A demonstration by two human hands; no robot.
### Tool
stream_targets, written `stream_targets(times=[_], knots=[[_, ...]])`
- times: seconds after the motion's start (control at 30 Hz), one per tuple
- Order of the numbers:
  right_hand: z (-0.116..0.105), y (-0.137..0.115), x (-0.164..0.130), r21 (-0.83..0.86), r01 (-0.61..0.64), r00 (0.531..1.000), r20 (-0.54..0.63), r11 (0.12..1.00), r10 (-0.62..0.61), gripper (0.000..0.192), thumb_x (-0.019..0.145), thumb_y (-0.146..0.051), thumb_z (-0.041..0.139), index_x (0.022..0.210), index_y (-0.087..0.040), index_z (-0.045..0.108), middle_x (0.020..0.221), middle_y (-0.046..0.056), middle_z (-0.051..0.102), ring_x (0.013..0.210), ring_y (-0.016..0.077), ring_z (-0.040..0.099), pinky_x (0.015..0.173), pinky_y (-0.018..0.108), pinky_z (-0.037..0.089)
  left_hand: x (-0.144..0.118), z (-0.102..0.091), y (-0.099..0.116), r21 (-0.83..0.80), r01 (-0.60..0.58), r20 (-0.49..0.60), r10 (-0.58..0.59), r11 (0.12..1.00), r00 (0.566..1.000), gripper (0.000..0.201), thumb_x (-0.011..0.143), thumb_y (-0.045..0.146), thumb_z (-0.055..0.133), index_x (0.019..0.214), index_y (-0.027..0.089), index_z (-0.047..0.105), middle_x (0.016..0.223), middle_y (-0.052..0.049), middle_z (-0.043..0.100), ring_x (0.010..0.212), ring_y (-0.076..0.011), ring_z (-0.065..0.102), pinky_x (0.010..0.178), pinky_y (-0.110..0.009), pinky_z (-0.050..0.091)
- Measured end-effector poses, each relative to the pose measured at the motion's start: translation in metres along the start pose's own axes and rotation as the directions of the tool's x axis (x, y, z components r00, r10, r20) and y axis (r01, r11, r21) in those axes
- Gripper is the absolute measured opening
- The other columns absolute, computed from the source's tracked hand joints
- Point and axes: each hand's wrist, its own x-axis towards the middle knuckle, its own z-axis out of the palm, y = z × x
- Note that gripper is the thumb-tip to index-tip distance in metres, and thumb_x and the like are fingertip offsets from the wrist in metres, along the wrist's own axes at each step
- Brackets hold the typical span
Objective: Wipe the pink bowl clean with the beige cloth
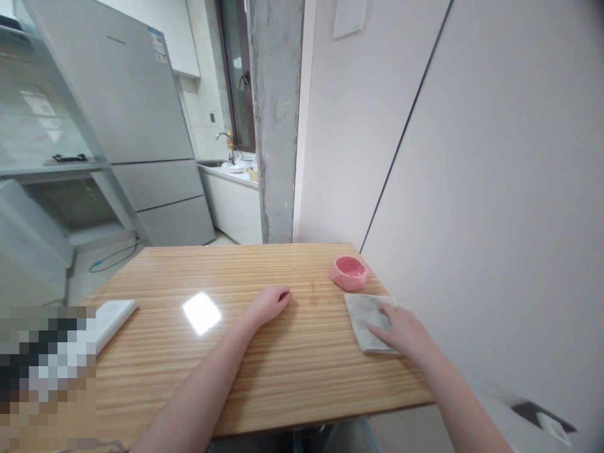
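My left hand (274, 303) rests on the wooden table (255, 267) near its middle, curled into a loose fist with nothing showing in it. At the right side of the table lies a folded, pale grey-green cloth (364, 321). My right hand (403, 328) is on top of this cloth, fingers spread and thumb apart, and covers its right part. Just beyond the cloth stands a pink faceted bowl (348, 274), like an ashtray, touched by neither hand.
A white flat object (117, 311) lies at the table's left, partly behind a pixelated patch. The white wall (472, 189) runs close along the right side. Behind the table are a concrete pillar (278, 126), a grey fridge (123, 94) and a sink tap (226, 141).
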Motion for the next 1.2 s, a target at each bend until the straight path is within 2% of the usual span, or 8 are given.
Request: stream_targets(times=[0.1, 0.2, 0.33, 0.43, 0.9, 1.0, 1.07, 1.2], knots=[[-0.013, -0.025, 0.005, -0.046, 0.025, 0.999, -0.038, 0.999, -0.027, 0.032, 0.077, -0.039, 0.055, 0.097, -0.015, 0.064, 0.102, 0.017, 0.063, 0.1, 0.0333, 0.057, 0.087, 0.047, 0.038, -0.001, -0.001, -0.001, -0.012, -0.001, 0.027, 0.001, 1.0, 1.0, 0.02, 0.084, 0.029, 0.044, 0.074, 0.018, 0.058, 0.073, -0.002, 0.063, 0.067, -0.0146, 0.054, 0.059, -0.024, 0.034], [-0.018, -0.086, 0.015, 0.161, 0.259, 0.962, -0.134, 0.952, -0.239, 0.026, 0.082, -0.021, 0.044, 0.1, -0.015, 0.064, 0.102, 0.014, 0.064, 0.099, 0.0254, 0.059, 0.087, 0.039, 0.041, -0.002, 0.0, -0.002, -0.009, -0.008, 0.028, 0.008, 1.0, 1.0, 0.017, 0.082, 0.028, 0.046, 0.075, 0.018, 0.058, 0.071, -0.001, 0.062, 0.064, -0.0137, 0.053, 0.057, -0.023, 0.034], [0.0, -0.165, 0.035, 0.45, 0.549, 0.835, -0.272, 0.704, -0.478, 0.05, 0.075, -0.004, 0.041, 0.121, -0.016, 0.053, 0.121, 0.012, 0.058, 0.114, 0.0181, 0.052, 0.098, 0.033, 0.039, -0.002, 0.004, -0.005, 0.001, -0.016, 0.004, 0.016, 1.0, 1.0, 0.016, 0.081, 0.026, 0.046, 0.08, 0.018, 0.06, 0.077, -0.003, 0.066, 0.069, -0.0157, 0.057, 0.062, -0.025, 0.039], [0.021, -0.19, 0.048, 0.557, 0.63, 0.762, -0.306, 0.542, -0.571, 0.042, 0.078, -0.007, 0.041, 0.116, -0.017, 0.057, 0.115, 0.009, 0.061, 0.109, 0.0165, 0.054, 0.098, 0.033, 0.041, -0.001, 0.006, -0.007, 0.004, -0.02, -0.002, 0.02, 1.0, 1.0, 0.021, 0.079, 0.021, 0.047, 0.093, 0.017, 0.062, 0.094, -0.007, 0.068, 0.083, -0.0187, 0.061, 0.072, -0.027, 0.044], [0.036, -0.173, 0.06, 0.597, 0.632, 0.764, -0.376, 0.494, -0.524, 0.034, 0.081, -0.014, 0.042, 0.109, -0.018, 0.061, 0.107, 0.009, 0.064, 0.101, 0.0174, 0.057, 0.092, 0.035, 0.044, -0.002, 0.003, -0.001, 0.051, 0.012, 0.016, -0.013, 0.999, 1.0, 0.02, 0.082, 0.027, 0.045, 0.084, 0.018, 0.063, 0.087, -0.006, 0.069, 0.078, -0.0179, 0.06, 0.067, -0.026, 0.042], [0.018, -0.141, 0.072, 0.52, 0.523, 0.802, -0.568, 0.675, -0.185, 0.032, 0.084, -0.02, 0.04, 0.11, -0.016, 0.059, 0.101, 0.011, 0.064, 0.097, 0.0201, 0.056, 0.09, 0.039, 0.043, -0.003, -0.001, 0.002, 0.053, 0.023, 0.028, -0.025, 0.998, 0.999, 0.021, 0.083, 0.031, 0.045, 0.075, 0.019, 0.06, 0.074, -0.003, 0.065, 0.067, -0.0155, 0.056, 0.059, -0.025, 0.037], [0.009, -0.121, 0.077, 0.443, 0.3, 0.762, -0.644, 0.845, 0.068, 0.032, 0.084, -0.026, 0.043, 0.11, -0.015, 0.059, 0.105, 0.013, 0.061, 0.105, 0.0252, 0.051, 0.097, 0.047, 0.035, -0.004, -0.003, 0.004, 0.047, 0.026, 0.029, -0.027, 0.999, 0.999, 0.021, 0.083, 0.031, 0.045, 0.072, 0.019, 0.058, 0.071, -0.002, 0.063, 0.064, -0.0148, 0.053, 0.057, -0.024, 0.034], [0.007, -0.106, 0.077, 0.264, -0.002, 0.839, -0.524, 0.965, 0.145, 0.034, 0.082, -0.031, 0.048, 0.109, -0.013, 0.059, 0.113, 0.018, 0.057, 0.119, 0.0341, 0.04, 0.1, 0.058, 0.02, -0.005, -0.004, 0.006, 0.031, 0.024, 0.023, -0.025, 0.999, 0.999, 0.02, 0.084, 0.03, 0.045, 0.072, 0.019, 0.057, 0.072, -0.001, 0.062, 0.065, -0.0146, 0.053, 0.057, -0.025, 0.034]])
